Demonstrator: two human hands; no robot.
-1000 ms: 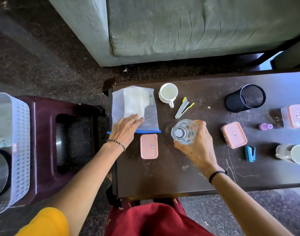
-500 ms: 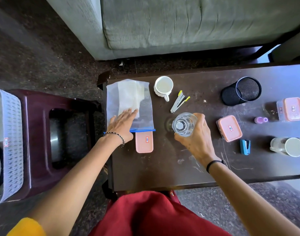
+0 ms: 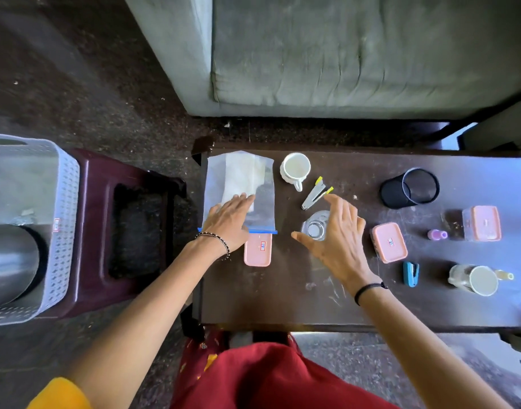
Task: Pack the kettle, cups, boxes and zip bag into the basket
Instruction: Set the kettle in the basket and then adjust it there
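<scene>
My left hand (image 3: 231, 218) lies flat on the clear zip bag (image 3: 238, 184) with the blue seal, at the table's left end. My right hand (image 3: 339, 231) hovers with spread fingers over the clear glass cup (image 3: 313, 227), not gripping it. A pink-lidded box (image 3: 257, 249) lies just below the bag; two more pink-lidded boxes (image 3: 389, 242) (image 3: 483, 222) sit to the right. A white cup (image 3: 294, 169) stands at the back, and a mug (image 3: 474, 278) lies at the right. The steel kettle (image 3: 8, 261) sits inside the white basket (image 3: 61, 231) on the left.
The basket stands on a maroon stool (image 3: 117, 231) left of the dark table (image 3: 282, 299). Also on the table: a stapler remover (image 3: 315, 193), a black mesh holder (image 3: 409, 187), a small purple bottle (image 3: 436, 234) and a blue stapler (image 3: 411, 273). A grey sofa (image 3: 342, 54) is behind.
My right hand has let go of the glass cup and opened its fingers above it. My left hand stays flat on the zip bag.
</scene>
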